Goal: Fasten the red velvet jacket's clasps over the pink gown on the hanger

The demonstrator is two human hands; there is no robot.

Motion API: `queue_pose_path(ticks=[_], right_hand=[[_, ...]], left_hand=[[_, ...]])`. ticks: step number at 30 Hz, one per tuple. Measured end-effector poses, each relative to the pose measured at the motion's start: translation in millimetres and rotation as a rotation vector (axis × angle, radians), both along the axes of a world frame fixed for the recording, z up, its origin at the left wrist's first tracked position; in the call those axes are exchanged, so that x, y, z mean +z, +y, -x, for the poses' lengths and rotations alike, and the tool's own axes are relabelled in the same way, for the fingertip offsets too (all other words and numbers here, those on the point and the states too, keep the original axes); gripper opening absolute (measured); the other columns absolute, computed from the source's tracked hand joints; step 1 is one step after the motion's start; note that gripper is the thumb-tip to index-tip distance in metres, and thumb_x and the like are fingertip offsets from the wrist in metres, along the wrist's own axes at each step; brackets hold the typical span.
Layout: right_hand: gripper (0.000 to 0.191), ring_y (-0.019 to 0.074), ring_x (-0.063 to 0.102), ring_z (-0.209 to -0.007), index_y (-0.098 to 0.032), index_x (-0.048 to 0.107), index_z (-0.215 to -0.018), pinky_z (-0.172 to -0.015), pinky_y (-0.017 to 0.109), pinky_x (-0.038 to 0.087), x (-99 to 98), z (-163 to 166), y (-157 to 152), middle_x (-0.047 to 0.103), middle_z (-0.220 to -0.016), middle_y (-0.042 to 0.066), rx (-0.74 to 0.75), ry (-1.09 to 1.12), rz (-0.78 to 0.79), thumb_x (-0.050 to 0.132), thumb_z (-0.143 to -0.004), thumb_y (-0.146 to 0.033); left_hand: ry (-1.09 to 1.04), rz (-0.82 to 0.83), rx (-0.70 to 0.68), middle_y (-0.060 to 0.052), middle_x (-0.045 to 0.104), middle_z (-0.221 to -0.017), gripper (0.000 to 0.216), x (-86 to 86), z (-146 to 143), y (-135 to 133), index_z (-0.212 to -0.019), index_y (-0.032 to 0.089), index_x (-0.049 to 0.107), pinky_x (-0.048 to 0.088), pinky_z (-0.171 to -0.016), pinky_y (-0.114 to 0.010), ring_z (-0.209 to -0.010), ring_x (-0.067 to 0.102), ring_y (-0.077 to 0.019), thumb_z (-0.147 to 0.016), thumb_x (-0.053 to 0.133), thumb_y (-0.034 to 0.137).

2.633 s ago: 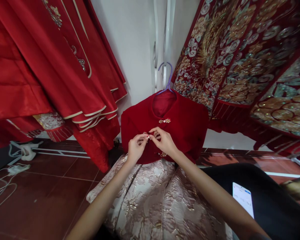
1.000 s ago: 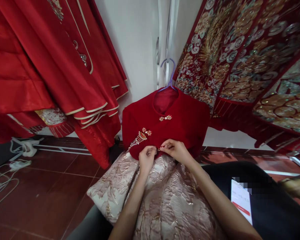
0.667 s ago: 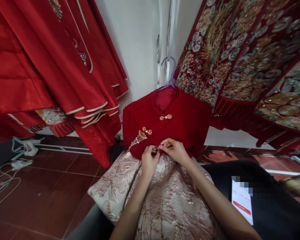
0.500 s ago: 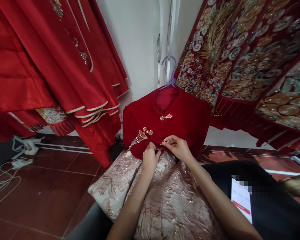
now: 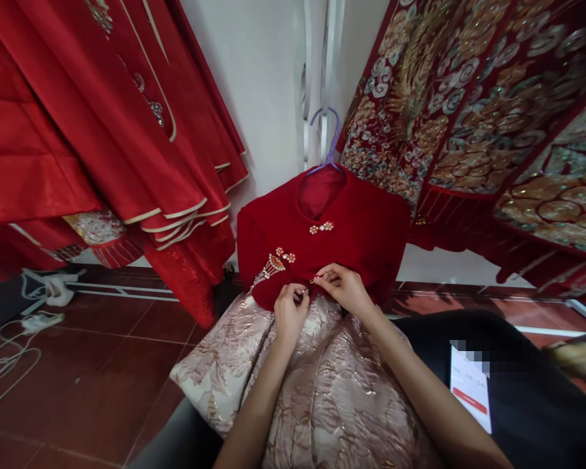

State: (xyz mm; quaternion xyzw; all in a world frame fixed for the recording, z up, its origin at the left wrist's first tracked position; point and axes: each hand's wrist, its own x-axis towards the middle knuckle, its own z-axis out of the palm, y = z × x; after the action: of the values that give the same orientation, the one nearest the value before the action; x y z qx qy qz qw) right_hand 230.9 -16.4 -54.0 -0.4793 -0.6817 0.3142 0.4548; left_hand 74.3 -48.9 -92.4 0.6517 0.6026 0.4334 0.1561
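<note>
A short red velvet jacket (image 5: pixel 361 231) hangs on a purple hanger (image 5: pixel 328 140) above a pale pink and gold brocade skirt (image 5: pixel 322 384). Pearl clasps close its front: one at the collar (image 5: pixel 321 228), one with a gold tassel (image 5: pixel 278 259) lower left. At the jacket's bottom hem, my left hand (image 5: pixel 290 309) pinches the red fabric edge. My right hand (image 5: pixel 344 286) pinches the lowest pearl clasp (image 5: pixel 317 280) beside it. Both hands' fingers are closed and almost touching.
Red satin gowns (image 5: pixel 92 130) hang at left, heavily gold-embroidered red garments (image 5: pixel 469 111) at right. A white wall (image 5: pixel 268 98) stands behind. A phone (image 5: pixel 470 389) lies on black cloth at lower right. White cables (image 5: pixel 24 326) lie on the red tile floor.
Both hands moved down from the middle clasp to the lowest clasp at the hem, leaving the tasselled clasp in view. In the last second they made only small finger movements there.
</note>
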Motion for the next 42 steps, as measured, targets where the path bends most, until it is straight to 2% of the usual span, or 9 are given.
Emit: queue_pose_path(ticks=[4,8,11,13,20,29,34,40,42], right_hand=[[0.020,0.0140,0.065,-0.072,-0.019,0.066,-0.086,-0.065,0.025,0.055,-2.8,1.0,-0.2,0.069,-0.079,0.003,0.036,-0.014,-0.001,0.066,-0.078,-0.037],[0.017,0.0135,0.066,-0.072,-0.020,0.067,-0.085,-0.065,0.023,0.054,-8.8,6.1,-1.8,0.069,-0.078,0.002,0.106,-0.045,0.032,0.066,-0.077,-0.035],[0.016,0.0136,0.066,-0.072,-0.020,0.066,-0.085,-0.064,0.023,0.054,-13.4,11.5,-2.3,0.069,-0.079,0.003,0.063,-0.034,0.028,0.065,-0.078,-0.034],[0.017,0.0136,0.065,-0.071,-0.019,0.066,-0.086,-0.064,0.024,0.054,-15.0,13.9,-2.4,0.069,-0.080,0.003,0.056,-0.022,0.028,0.064,-0.079,-0.034],[0.013,0.0134,0.064,-0.071,-0.019,0.064,-0.086,-0.063,0.023,0.054,-16.6,15.0,-3.8,0.067,-0.080,0.003,0.058,-0.043,-0.020,0.062,-0.081,-0.031],[0.014,0.0140,0.061,-0.074,-0.020,0.062,-0.091,-0.066,0.025,0.056,-20.4,15.1,-6.7,0.061,-0.086,0.005,0.066,-0.088,-0.112,0.055,-0.087,-0.031],[0.013,0.0143,0.061,-0.075,-0.019,0.061,-0.092,-0.066,0.025,0.055,-21.6,16.3,-6.7,0.060,-0.086,0.005,0.060,-0.135,-0.122,0.053,-0.088,-0.029],[0.015,0.0133,0.062,-0.067,-0.020,0.062,-0.096,-0.064,0.025,0.052,8.3,4.9,-9.2,0.065,-0.084,0.003,-0.014,-0.183,-0.114,0.056,-0.085,-0.029],[0.015,0.0130,0.062,-0.065,-0.021,0.063,-0.093,-0.062,0.024,0.051,19.6,-0.3,-11.3,0.065,-0.078,0.002,-0.045,-0.149,-0.103,0.055,-0.086,-0.032]], left_hand=[[-0.132,-0.016,-0.031,-0.004,0.064,-0.085,0.016,-2.0,3.1,2.0,-0.088,0.017,0.060,0.048,-0.071,-0.023,-0.075,0.062,-0.0128,-0.088,0.050,0.030],[-0.447,0.053,-0.077,-0.003,0.067,-0.079,0.016,-7.9,4.0,6.9,-0.086,0.017,0.059,0.053,-0.069,-0.024,-0.074,0.065,-0.0136,-0.084,0.055,0.033],[-0.653,0.088,-0.127,-0.004,0.068,-0.080,0.017,-12.3,4.9,9.5,-0.085,0.016,0.061,0.056,-0.074,-0.027,-0.074,0.067,-0.0140,-0.082,0.055,0.032],[-0.704,0.093,-0.140,-0.005,0.069,-0.082,0.018,-13.5,5.0,9.3,-0.085,0.015,0.062,0.056,-0.077,-0.029,-0.074,0.068,-0.0140,-0.082,0.055,0.030],[-0.661,0.081,-0.099,-0.006,0.071,-0.083,0.022,-11.8,0.2,5.8,-0.087,0.013,0.066,0.055,-0.073,-0.026,-0.077,0.067,-0.0146,-0.073,0.067,0.029],[-0.606,0.092,-0.098,-0.009,0.074,-0.090,0.026,-17.0,3.8,7.7,-0.094,0.012,0.070,0.056,-0.075,-0.029,-0.079,0.070,-0.0171,-0.076,0.065,0.030],[-0.487,0.067,-0.118,-0.007,0.072,-0.086,0.018,-15.5,6.2,6.0,-0.089,0.014,0.067,0.055,-0.073,-0.027,-0.079,0.068,-0.0156,-0.080,0.061,0.029],[-0.389,-0.087,0.002,-0.006,0.064,-0.094,0.024,-9.4,2.4,-1.2,-0.101,0.016,0.056,0.055,-0.069,-0.024,-0.078,0.063,-0.0116,-0.078,0.059,0.020],[-0.384,-0.131,0.030,-0.005,0.062,-0.092,0.023,-7.0,1.5,-2.7,-0.098,0.017,0.055,0.056,-0.070,-0.024,-0.078,0.062,-0.0114,-0.077,0.061,0.022]])
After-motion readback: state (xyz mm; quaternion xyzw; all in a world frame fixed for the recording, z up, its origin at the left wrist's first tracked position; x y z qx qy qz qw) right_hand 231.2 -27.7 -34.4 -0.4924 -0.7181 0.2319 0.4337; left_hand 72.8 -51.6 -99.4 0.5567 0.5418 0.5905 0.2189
